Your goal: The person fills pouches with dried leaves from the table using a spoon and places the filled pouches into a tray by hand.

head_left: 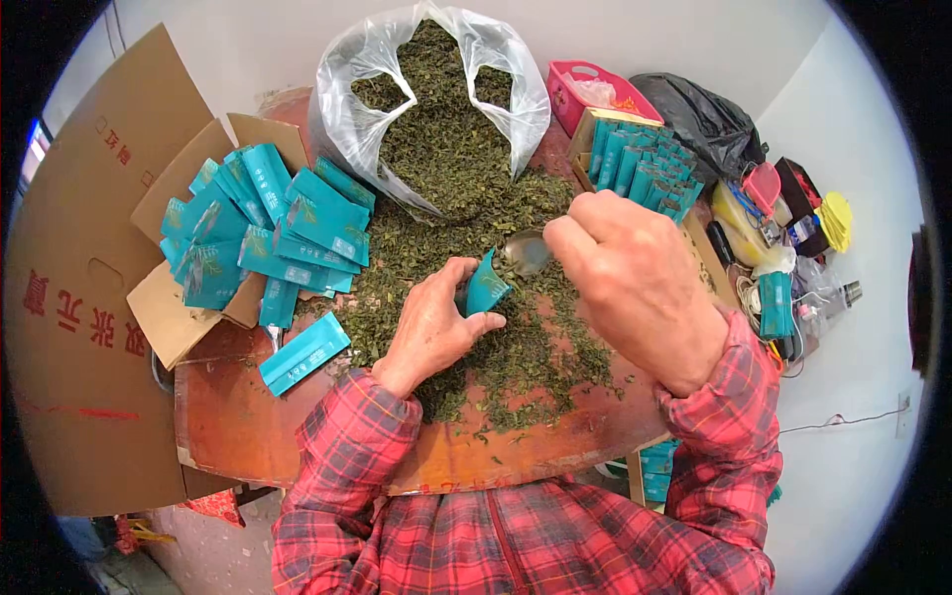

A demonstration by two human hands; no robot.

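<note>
Reddish-brown wood shows bare along the near edge of the bench point(238, 416), and red plaid sleeves point(352, 436) reach in over it. At the near right, below the edge, more teal packets point(658, 472) are partly in view.

Just beyond, a single flat packet point(304, 354) lies on the near left. Toward the middle, the left hand point(428, 322) pinches a teal packet point(485, 290) between thumb and fingers, above the scattered leaves point(516, 397). Its mouth gapes, the side bowed into a curve—glossy, with a faint leaf print—and how much is inside cannot be seen. The right hand point(635, 288) is closed in a fist round the handle of a metal spoon point(527, 254), its bowl close beside that mouth (whether it carries any leaf is hard to tell).

Farther left, a loose heap of packets point(297, 233) slants over a brown carton point(164, 312); they look flat and probably unfilled. On the far right, many stand upright in close rows in a box point(585, 139), seemingly filled. So a good share looks done, while the heap and the plentiful dark green leaf suggest much remains.

At the far middle, a clear plastic bag point(337, 119) spills leaf onto the bench—beside it are a pink basket point(560, 101) and a black bag point(706, 124), against a pale wall point(684, 30).
</note>
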